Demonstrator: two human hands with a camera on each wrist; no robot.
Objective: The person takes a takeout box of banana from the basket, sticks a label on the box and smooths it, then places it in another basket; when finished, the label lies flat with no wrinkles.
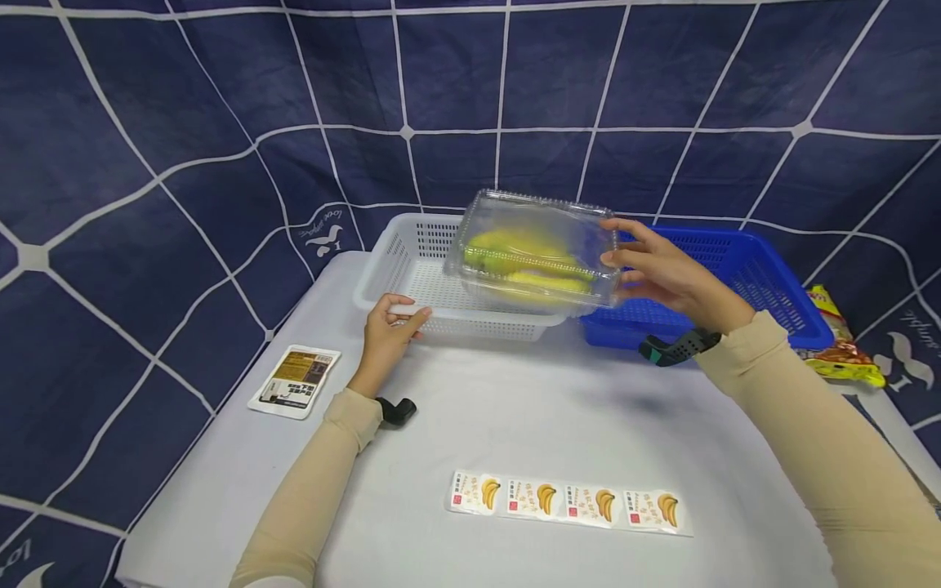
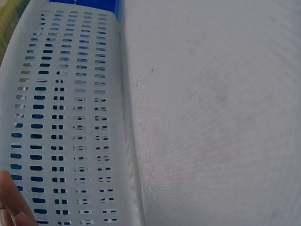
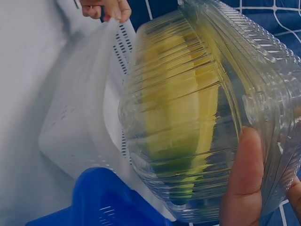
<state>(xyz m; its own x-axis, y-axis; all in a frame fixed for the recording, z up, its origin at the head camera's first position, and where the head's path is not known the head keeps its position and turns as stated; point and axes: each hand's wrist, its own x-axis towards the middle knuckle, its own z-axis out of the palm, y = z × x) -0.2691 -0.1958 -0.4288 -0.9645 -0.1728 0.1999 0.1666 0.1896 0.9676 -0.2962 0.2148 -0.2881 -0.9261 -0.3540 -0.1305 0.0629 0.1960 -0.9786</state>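
My right hand (image 1: 657,269) grips one end of a clear plastic clamshell box (image 1: 540,214), thumb on one side and fingers on the other. Yellow-green bananas (image 1: 522,253) show through its walls, and its lid is down. The box hangs tilted over the right part of a white perforated basket (image 1: 434,282). At the basket's near left rim, my left hand (image 1: 390,331) pinches the edge between thumb and fingers. In the right wrist view the thumb (image 3: 244,174) presses the ridged side of the box (image 3: 136,113).
A blue basket (image 1: 706,245) stands right of the white one, with colourful snack packets (image 1: 838,343) beyond it. At left lies a white printed packet (image 1: 296,381). A strip of banana stickers (image 1: 569,502) lies at the front of the white table (image 1: 515,408).
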